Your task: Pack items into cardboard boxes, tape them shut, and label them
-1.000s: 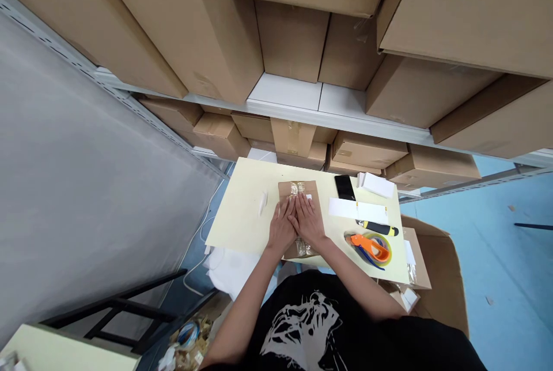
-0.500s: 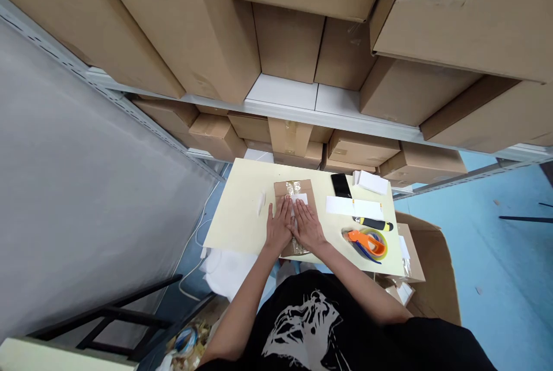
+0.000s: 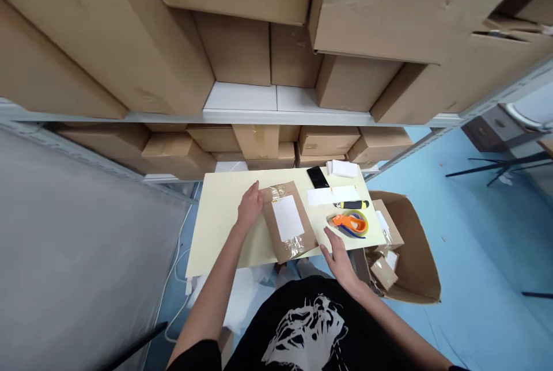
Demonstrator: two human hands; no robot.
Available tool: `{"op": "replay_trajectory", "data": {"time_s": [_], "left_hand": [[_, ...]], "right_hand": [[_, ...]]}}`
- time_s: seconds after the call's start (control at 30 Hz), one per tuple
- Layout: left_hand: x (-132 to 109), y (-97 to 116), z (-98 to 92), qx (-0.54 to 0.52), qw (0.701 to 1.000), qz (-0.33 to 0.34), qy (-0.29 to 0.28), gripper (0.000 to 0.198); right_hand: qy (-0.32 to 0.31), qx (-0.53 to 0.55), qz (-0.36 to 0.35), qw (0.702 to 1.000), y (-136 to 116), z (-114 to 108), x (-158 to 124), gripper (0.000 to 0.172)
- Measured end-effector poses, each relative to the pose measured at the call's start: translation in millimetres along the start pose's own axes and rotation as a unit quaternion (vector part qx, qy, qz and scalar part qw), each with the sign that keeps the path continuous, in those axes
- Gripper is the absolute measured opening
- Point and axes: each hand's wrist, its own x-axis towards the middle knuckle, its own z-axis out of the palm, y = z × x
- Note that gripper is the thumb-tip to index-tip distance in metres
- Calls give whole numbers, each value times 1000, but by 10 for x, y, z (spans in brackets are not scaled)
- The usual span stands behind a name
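Wearing a black shirt (image 3: 242, 348) with a white animal print, you face a pale yellow table (image 3: 220, 209). Your right hand (image 3: 339, 256): at the near edge, thumb and fingers spread wide, holding nothing. Large open carton (image 3: 415, 250), one: on the blue floor (image 3: 470, 244), right of the table, with taped parcels (image 3: 384, 273) inside. Brown cardboard package (image 3: 273, 227), one: flat on the table between your hands, set at a slant, its near right corner just beside your right thumb; white label (image 3: 288, 218) on top, clear tape (image 3: 295, 246) at both ends. Your left hand (image 3: 250, 204): against the package's left edge, near its far corner, fingers close together; whether they grip, you cannot tell from here. Orange tape dispenser (image 3: 352, 223), one: right of the package. Yellow-and-black cutter (image 3: 354, 204), one: just beyond it. White paper strip (image 3: 318, 196): left of and beyond the cutter. Black phone (image 3: 317, 177), one. White paper stack (image 3: 343, 169): at the far edge. Shelving (image 3: 239, 118): beyond the table, bearing brown boxes (image 3: 259, 140) on two levels.
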Motion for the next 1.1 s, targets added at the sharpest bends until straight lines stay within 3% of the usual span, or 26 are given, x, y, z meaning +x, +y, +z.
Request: {"op": "replay_trajectory", "data": {"time_s": [0.07,0.13,0.23,0.4,0.47,0.53,0.6,0.67,0.73,0.83,1.0,1.1], "left_hand": [[163,-18,-9,-28,997,-19,-68,40],[258,-31,29,-31,994,-21,-99,35],[295,-66,97,-21,995,-36,-95,30],[72,9,38,-44,996,-31,-66,28],[-126,195,-41,-61,997,-29,-39,29],[-358,515,-99,-78,997,-10,-15,31],[-595,966,-80,-112,993,37,1,34],[-818,1517,57,-152,984,96,-5,36],[-1028,2112,325,-186,971,148,-22,36],[-1324,2963,939,-218,939,255,-78,34],[-1589,4099,2268,-246,881,350,-204,29],[-1506,4744,3070,-251,853,369,-268,26]], "right_hand": [[-5,163,185,969,80,115,-76,63],[-63,325,296,896,92,260,-116,71],[-82,479,305,819,-15,437,-115,74],[-42,564,256,784,-204,391,-165,73],[-27,576,252,777,-172,223,-280,77],[4,576,251,778,-64,-24,-447,81],[60,562,248,787,107,-336,-644,83],[132,542,250,791,338,-685,-859,83],[208,530,258,780,633,-1035,-1091,79],[311,529,288,735,1194,-1484,-1466,71],[468,508,320,648,2248,-2038,-1954,56],[508,488,319,634,2843,-2458,-1985,51]]}}
